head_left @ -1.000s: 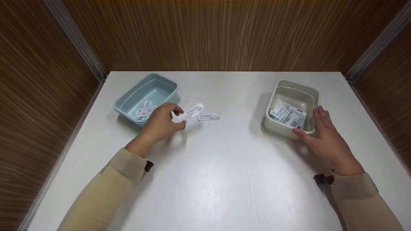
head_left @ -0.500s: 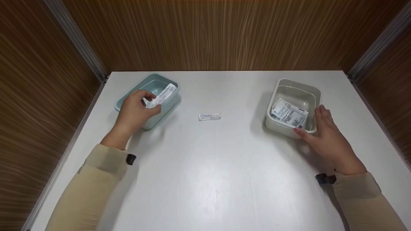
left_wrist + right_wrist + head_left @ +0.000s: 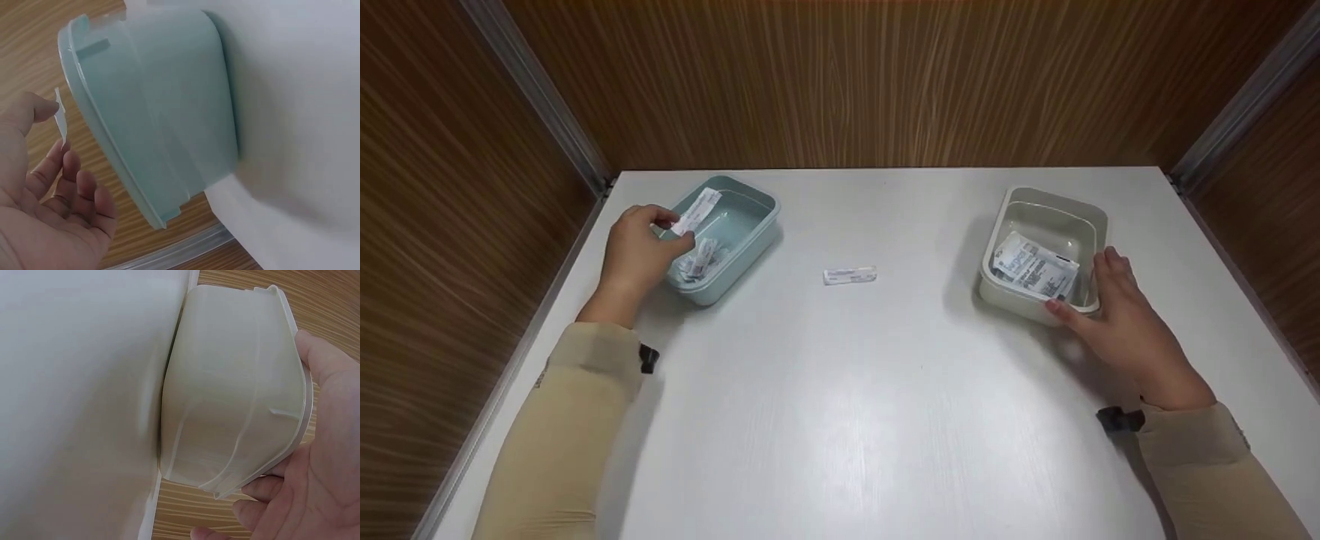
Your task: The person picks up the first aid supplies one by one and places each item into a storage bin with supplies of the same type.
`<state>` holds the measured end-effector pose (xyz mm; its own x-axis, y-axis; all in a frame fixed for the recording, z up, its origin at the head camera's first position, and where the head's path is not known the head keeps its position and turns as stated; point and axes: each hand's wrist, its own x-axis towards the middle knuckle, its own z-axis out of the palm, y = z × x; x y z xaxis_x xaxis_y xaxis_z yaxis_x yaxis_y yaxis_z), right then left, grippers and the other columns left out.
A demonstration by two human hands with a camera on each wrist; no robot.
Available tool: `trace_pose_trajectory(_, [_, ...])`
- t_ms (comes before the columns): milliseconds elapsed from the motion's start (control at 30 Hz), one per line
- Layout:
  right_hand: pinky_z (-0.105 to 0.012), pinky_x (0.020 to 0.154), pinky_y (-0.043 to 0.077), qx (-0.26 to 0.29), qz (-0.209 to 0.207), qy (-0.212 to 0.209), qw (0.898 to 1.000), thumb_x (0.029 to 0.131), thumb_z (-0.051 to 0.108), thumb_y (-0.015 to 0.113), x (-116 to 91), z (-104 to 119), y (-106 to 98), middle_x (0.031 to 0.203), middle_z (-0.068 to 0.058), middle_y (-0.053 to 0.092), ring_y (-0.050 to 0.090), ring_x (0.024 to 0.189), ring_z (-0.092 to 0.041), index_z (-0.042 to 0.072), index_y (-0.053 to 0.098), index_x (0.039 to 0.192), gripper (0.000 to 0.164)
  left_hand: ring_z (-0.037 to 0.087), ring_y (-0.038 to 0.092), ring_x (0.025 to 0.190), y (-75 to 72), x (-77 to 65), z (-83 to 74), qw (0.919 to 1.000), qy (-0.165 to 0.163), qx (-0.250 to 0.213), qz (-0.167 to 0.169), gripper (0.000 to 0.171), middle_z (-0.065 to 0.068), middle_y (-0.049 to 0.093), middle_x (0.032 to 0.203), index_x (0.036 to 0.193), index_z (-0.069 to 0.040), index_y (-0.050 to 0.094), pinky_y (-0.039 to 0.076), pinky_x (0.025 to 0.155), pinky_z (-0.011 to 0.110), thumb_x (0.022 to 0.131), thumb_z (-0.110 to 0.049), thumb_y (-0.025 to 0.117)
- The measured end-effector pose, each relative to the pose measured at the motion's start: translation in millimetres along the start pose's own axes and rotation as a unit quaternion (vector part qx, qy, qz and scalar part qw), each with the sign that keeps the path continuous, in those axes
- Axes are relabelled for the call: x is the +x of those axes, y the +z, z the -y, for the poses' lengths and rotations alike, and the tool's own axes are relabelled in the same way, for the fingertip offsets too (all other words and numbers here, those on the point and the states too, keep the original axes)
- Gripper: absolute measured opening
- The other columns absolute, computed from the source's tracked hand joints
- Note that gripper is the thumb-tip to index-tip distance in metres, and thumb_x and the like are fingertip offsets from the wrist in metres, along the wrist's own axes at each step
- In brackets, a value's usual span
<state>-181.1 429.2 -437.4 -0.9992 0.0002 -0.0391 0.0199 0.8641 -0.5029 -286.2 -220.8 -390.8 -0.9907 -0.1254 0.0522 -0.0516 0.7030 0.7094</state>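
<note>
My left hand (image 3: 634, 246) pinches a narrow white printed packet (image 3: 697, 211) between thumb and fingertips, above the left part of the teal bin (image 3: 746, 259). The left wrist view shows the packet (image 3: 61, 119) edge-on beside the bin's rim. Similar small packets (image 3: 701, 259) lie in the near end of that bin. My right hand (image 3: 1136, 341) rests on the near right corner of the beige bin (image 3: 1024, 301), thumb on the near rim and fingers extended along the right side. Larger white printed packets (image 3: 1035, 266) lie inside it.
One more narrow packet (image 3: 850, 275) lies on the white table (image 3: 885, 390) between the bins. Wood-grain panels (image 3: 840, 82) stand behind and at both sides of the table.
My left hand has carried the narrow packet leftward from mid-table to above the teal bin. My right hand has stayed at the beige bin.
</note>
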Motion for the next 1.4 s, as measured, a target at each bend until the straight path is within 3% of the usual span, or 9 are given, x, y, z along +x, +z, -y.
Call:
trace_pose_trajectory(133, [-0.088, 0.129, 0.013, 0.0, 0.001, 0.0, 1.0, 0.107, 0.074, 0.062, -0.9, 1.0, 0.2, 0.188, -0.017, -0.021, -0.017, 0.175, -0.049, 0.004, -0.011, 0.179, 0.124, 0.034, 0.055, 0.129, -0.9, 3.6, 2.2, 0.9999, 0.001, -0.007, -0.01, 0.051, 0.021, 0.06, 0.146, 0.145, -0.001, 0.067, 0.052, 0.116, 0.052, 0.104, -0.029, 0.077])
trace_pose_trajectory(333, [-0.089, 0.129, 0.012, 0.0, 0.002, 0.003, 1.0, 0.108, 0.074, 0.061, -0.8, -0.3, -0.5, 0.187, -0.016, -0.024, -0.018, 0.175, -0.049, 0.004, -0.013, 0.178, 0.124, 0.04, 0.053, 0.145, 4.4, 4.9, 0.1, 0.9998, -0.001, -0.015, -0.011, 0.076, 0.021, 0.055, 0.158, 0.163, -0.005, 0.053, 0.048, 0.129, 0.057, 0.101, -0.037, 0.082])
trace_pose_trajectory(467, [-0.088, 0.129, 0.012, -0.001, 0.001, 0.003, 1.0, 0.107, 0.074, 0.061, -0.7, -0.2, -0.3, 0.188, -0.016, -0.023, -0.017, 0.175, -0.049, 0.005, -0.013, 0.178, 0.124, 0.041, 0.053, 0.149, 11.6, 2.2, -6.8, 0.9996, 0.016, -0.021, -0.01, 0.081, 0.021, 0.054, 0.16, 0.164, -0.004, 0.052, 0.046, 0.13, 0.059, 0.099, -0.04, 0.085])
trace_pose_trajectory(633, [-0.089, 0.129, 0.013, -0.005, 0.0, 0.003, 1.0, 0.107, 0.074, 0.061, -1.0, -0.2, -1.2, 0.188, -0.016, -0.023, -0.017, 0.175, -0.049, 0.004, -0.012, 0.179, 0.124, 0.037, 0.055, 0.144, 23.8, -4.7, -20.5, 0.9978, 0.057, -0.033, -0.012, 0.076, 0.017, 0.055, 0.16, 0.16, -0.006, 0.057, 0.05, 0.126, 0.057, 0.099, -0.041, 0.085])
trace_pose_trajectory(833, [-0.089, 0.129, 0.012, -0.004, 0.0, 0.004, 1.0, 0.108, 0.073, 0.06, -1.0, 0.3, -1.4, 0.188, -0.017, -0.022, -0.017, 0.175, -0.049, 0.003, -0.011, 0.179, 0.123, 0.031, 0.057, 0.127, 48.0, -16.8, -39.7, 0.9897, 0.129, -0.058, -0.021, 0.064, 0.016, 0.06, 0.149, 0.15, -0.006, 0.065, 0.051, 0.106, 0.043, 0.097, -0.034, 0.088])
trace_pose_trajectory(967, [-0.089, 0.129, 0.013, -0.005, -0.001, 0.002, 1.0, 0.107, 0.073, 0.061, -1.2, 1.2, 0.5, 0.188, -0.017, -0.021, -0.015, 0.175, -0.05, 0.002, -0.01, 0.179, 0.123, 0.03, 0.058, 0.123, 65.2, -27.3, -54.0, 0.9842, 0.159, -0.077, 0.001, 0.063, 0.014, 0.063, 0.147, 0.148, -0.008, 0.067, 0.048, 0.099, 0.039, 0.095, -0.033, 0.089])
trace_pose_trajectory(1100, [-0.089, 0.128, 0.015, -0.009, -0.001, 0.003, 1.0, 0.107, 0.074, 0.061, -1.3, 0.7, 1.4, 0.189, -0.016, -0.021, -0.014, 0.176, -0.049, 0.003, -0.011, 0.179, 0.124, 0.029, 0.059, 0.121, 81.7, -34.4, -65.7, 0.9793, 0.173, -0.097, 0.038, 0.063, 0.01, 0.065, 0.146, 0.149, -0.01, 0.068, 0.053, 0.102, 0.044, 0.095, -0.034, 0.09])
trace_pose_trajectory(1400, [-0.09, 0.127, 0.014, -0.01, 0.003, 0.01, 1.0, 0.108, 0.074, 0.059, -0.2, -0.5, 1.0, 0.188, -0.015, -0.024, -0.015, 0.175, -0.05, 0.006, -0.014, 0.178, 0.122, 0.032, 0.06, 0.12, 115.6, -36.9, -74.3, 0.9742, 0.161, -0.125, 0.096, 0.061, 0.009, 0.066, 0.147, 0.149, -0.014, 0.069, 0.051, 0.098, 0.039, 0.096, -0.035, 0.09])
